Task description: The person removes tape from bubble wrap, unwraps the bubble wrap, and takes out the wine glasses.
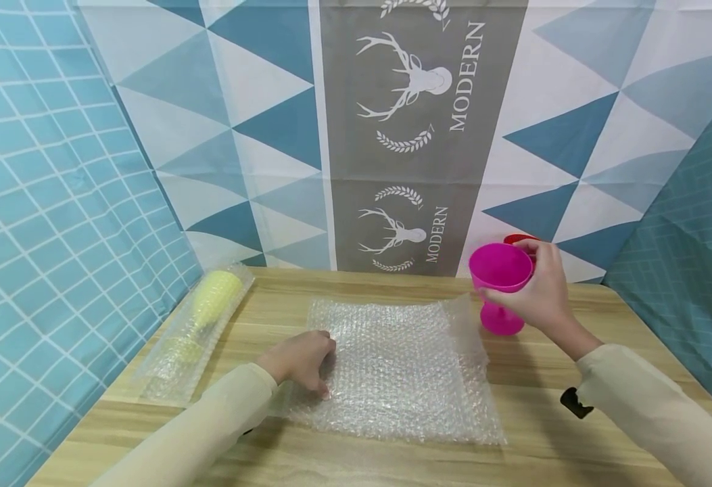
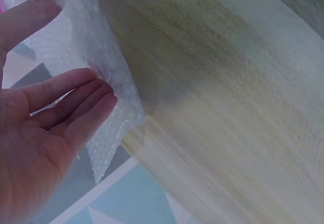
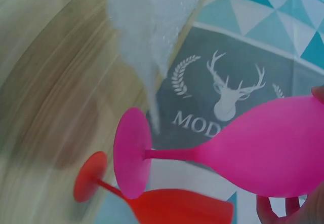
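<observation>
A pink goblet (image 1: 500,267) is gripped around its bowl by my right hand (image 1: 541,291) at the table's right; the right wrist view shows the pink goblet (image 3: 263,148) with its stem and round foot. Behind it is a red goblet (image 1: 516,238), also seen as a red goblet (image 3: 179,206) in the right wrist view. A sheet of bubble wrap (image 1: 398,372) lies mid-table. My left hand (image 1: 301,358) rests at its left edge; in the left wrist view the left hand's fingers (image 2: 76,92) are extended against the bubble wrap (image 2: 121,92), without curling round it.
At the left of the wooden table (image 1: 380,460) lies a yellow object (image 1: 216,297) wrapped in bubble wrap. A patterned cloth (image 1: 270,135) hangs along the back, with blue tiled cloth (image 1: 45,203) at the left and teal cloth (image 1: 696,216) at the right.
</observation>
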### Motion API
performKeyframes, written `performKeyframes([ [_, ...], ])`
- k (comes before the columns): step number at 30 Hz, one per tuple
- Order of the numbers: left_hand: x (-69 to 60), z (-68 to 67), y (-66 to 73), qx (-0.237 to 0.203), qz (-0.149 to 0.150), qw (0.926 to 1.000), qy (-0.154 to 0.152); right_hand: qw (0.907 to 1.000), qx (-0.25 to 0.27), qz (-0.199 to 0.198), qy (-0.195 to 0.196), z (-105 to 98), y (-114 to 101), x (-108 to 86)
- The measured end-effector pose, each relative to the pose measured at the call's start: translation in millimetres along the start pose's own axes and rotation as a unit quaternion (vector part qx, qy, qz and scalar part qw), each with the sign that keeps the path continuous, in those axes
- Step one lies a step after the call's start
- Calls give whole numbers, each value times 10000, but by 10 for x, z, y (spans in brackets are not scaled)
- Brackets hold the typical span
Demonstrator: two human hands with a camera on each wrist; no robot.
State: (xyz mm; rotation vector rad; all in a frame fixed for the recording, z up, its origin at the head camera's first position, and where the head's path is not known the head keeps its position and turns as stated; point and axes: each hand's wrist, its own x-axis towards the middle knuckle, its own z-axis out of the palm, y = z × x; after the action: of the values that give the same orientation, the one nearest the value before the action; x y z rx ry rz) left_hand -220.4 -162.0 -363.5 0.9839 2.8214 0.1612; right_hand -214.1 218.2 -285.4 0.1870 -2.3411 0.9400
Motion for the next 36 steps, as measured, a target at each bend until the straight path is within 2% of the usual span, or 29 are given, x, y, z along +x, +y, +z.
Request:
performKeyframes([
  [5,-21,16,-5,56,39,10000,46,9991,-106,416,-63,-40,153,-5],
  [19,-33,23,-7,-99,15,9998,178,9915,-55,1296,110,-147,474,45],
  [27,-31,9,-6,-144,-18,9996,253,9894,-74,1450,106,-141,540,76],
  [36,-20,10,0,-88,-44,9999,81,9854,-131,1689,182,-118,630,-48],
])
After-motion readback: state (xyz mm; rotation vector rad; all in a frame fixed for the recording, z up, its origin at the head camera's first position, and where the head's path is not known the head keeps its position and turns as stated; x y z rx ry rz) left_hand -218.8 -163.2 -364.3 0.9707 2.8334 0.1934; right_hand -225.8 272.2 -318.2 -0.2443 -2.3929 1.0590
